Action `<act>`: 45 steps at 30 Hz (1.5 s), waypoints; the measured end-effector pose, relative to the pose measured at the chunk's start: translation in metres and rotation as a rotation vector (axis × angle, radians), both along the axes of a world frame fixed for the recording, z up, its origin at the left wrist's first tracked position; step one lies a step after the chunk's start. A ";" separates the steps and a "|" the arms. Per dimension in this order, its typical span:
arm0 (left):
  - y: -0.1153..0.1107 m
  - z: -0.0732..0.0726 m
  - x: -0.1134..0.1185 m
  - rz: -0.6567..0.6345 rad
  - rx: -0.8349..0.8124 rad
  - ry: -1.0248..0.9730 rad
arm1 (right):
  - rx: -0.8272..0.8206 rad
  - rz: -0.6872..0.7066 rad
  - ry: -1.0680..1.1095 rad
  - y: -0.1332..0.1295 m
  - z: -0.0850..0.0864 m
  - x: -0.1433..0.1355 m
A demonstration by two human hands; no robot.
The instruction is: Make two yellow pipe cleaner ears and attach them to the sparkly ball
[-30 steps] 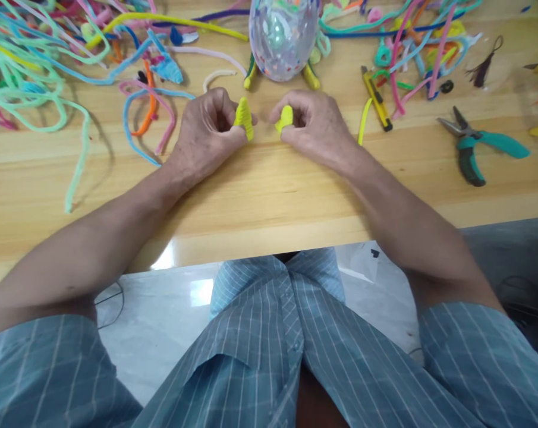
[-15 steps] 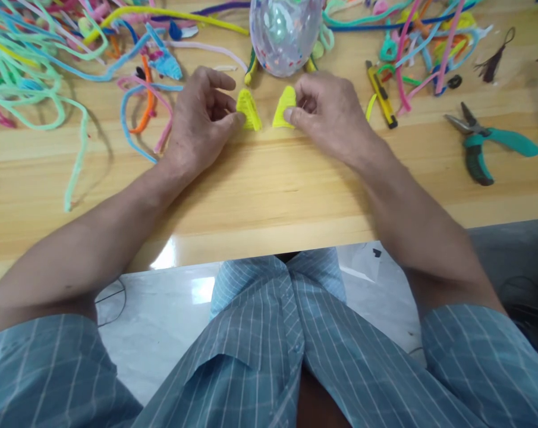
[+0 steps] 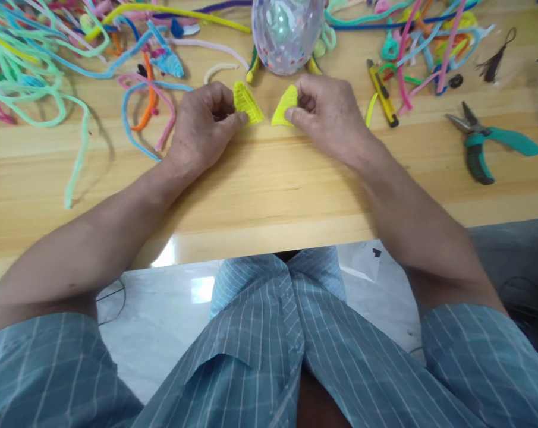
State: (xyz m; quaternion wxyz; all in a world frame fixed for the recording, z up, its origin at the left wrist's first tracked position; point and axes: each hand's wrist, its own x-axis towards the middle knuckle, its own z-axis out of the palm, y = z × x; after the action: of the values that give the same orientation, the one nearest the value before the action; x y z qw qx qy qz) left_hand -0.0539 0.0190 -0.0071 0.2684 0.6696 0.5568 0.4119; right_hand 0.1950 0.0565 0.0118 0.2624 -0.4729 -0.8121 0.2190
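Between thumb and fingers, my left hand (image 3: 208,122) pinches a yellow fuzzy triangle (image 3: 246,102) that looks made of pipe cleaner in tight rows. A matching yellow triangle (image 3: 285,107) is pinched in my right hand (image 3: 329,113). The two pieces face each other a small gap apart, just over the wooden table (image 3: 260,196). Behind them stands a clear, rounded ball (image 3: 287,35) with coloured specks, its top cut off by the frame. Green and yellow bits show at both sides of its base.
Tangled pipe cleaners (image 3: 32,89) cover the back left, and more colourful ones (image 3: 429,50) lie at the back right. A yellow utility knife (image 3: 383,94), teal-handled pliers (image 3: 483,142) and a dark tassel (image 3: 492,59) are on the right. The table's front edge runs before my body.
The triangle in my left hand has tilted, and that hand's fingers have curled in closer around it. My right hand has barely moved.
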 end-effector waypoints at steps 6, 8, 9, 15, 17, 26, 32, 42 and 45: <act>0.000 0.000 -0.001 -0.004 -0.015 -0.001 | 0.017 -0.011 0.077 0.004 -0.005 0.001; 0.001 -0.001 -0.002 -0.013 -0.010 -0.003 | 0.008 -0.019 0.085 0.005 -0.006 0.001; 0.001 -0.001 -0.002 -0.018 -0.007 -0.007 | 0.007 -0.022 0.088 0.006 -0.006 0.001; 0.007 -0.008 -0.005 -0.052 0.009 -0.075 | -0.016 -0.055 0.052 0.004 0.000 0.000; 0.010 -0.012 -0.007 -0.060 0.035 -0.098 | -0.033 -0.056 0.047 0.001 0.003 -0.001; 0.018 -0.023 -0.011 -0.056 0.098 -0.166 | -0.058 -0.061 0.021 -0.002 0.008 -0.001; 0.019 -0.024 -0.012 -0.070 0.091 -0.178 | -0.053 -0.069 0.006 -0.002 0.007 -0.002; 0.013 -0.016 -0.008 -0.068 0.066 -0.162 | -0.057 -0.059 0.017 -0.002 0.006 -0.001; 0.013 -0.016 -0.008 -0.076 0.050 -0.161 | -0.064 -0.061 0.010 -0.002 0.007 -0.002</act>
State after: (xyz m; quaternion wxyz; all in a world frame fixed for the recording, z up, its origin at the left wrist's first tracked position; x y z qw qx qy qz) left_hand -0.0615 0.0322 -0.0234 0.3109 0.6615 0.4970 0.4677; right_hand 0.1932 0.0546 0.0189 0.2578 -0.5047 -0.7884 0.2391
